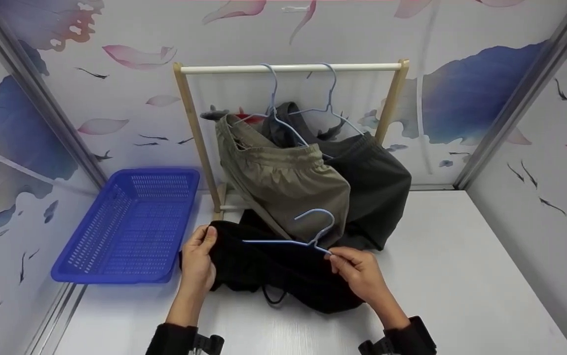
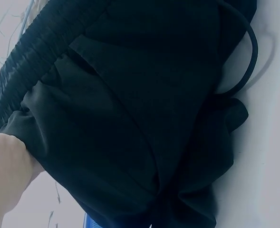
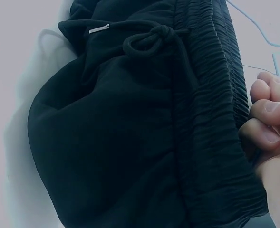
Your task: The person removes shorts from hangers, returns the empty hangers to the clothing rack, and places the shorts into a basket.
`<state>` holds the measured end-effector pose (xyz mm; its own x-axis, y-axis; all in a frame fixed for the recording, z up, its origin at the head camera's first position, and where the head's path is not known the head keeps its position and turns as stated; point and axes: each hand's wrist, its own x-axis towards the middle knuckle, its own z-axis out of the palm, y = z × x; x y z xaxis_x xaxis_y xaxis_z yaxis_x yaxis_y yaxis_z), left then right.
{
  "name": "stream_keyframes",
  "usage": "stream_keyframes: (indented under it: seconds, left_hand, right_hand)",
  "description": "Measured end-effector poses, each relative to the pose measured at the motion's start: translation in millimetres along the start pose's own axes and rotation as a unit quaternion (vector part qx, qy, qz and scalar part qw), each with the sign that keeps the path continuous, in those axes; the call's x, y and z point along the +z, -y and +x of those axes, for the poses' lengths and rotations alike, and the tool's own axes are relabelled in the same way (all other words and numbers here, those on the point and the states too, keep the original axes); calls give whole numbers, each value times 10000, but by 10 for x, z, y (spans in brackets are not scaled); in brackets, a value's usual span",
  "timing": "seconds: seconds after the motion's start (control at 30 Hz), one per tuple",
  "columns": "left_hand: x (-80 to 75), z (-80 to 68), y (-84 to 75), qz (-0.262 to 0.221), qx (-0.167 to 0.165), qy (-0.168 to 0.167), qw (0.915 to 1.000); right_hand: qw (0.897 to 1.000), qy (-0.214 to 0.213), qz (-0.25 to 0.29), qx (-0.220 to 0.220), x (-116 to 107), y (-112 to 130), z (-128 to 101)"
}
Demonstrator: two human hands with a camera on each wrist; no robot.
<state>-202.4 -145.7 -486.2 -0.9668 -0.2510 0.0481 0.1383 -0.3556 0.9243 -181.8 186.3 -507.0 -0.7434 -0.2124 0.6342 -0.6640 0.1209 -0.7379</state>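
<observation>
Black drawstring shorts are stretched sideways over the table in the head view. My left hand grips their waistband at the left end, thumb on top. A light blue wire hanger lies along the waist opening, hook upward, its left end inside the shorts. My right hand pinches the hanger's right arm close to the waistband. In the right wrist view, curled fingers sit right at the gathered waistband, beside a knotted drawstring. The left wrist view shows a pocket slit and a drawstring loop.
Behind the shorts stands a wooden rack with a white rail. Khaki shorts and dark grey shorts hang from it on blue hangers. At left is a blue plastic basket. Printed panels enclose the white table.
</observation>
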Motion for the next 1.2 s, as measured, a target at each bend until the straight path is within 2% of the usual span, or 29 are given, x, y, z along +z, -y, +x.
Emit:
stream_keyframes:
  seconds: [0.17,0.4,0.63,0.73,0.9,1.2]
  left_hand:
    - [-42,11,24,295,74,128,9995]
    - [-94,-1,65,744,95,134,9971]
    - [-92,-5,68,1011,190,401,9939]
    - [-74,-13,58,1403,327,400,9888]
    - [-30,-28,55,2213,663,209,9727]
    - [-7,-33,36,2691,778,59,9599]
  right_hand:
    - [10000,-10,-33,45,13,15,12]
    - [9995,189,-68,247,20,15,10]
    - [9996,207,-140,153,44,21,21]
    - [9995,197,-182,136,53,43,28]
    - [9995,207,-249,60,59,73,41]
    - [9995,210,-205,-65,49,69,39]
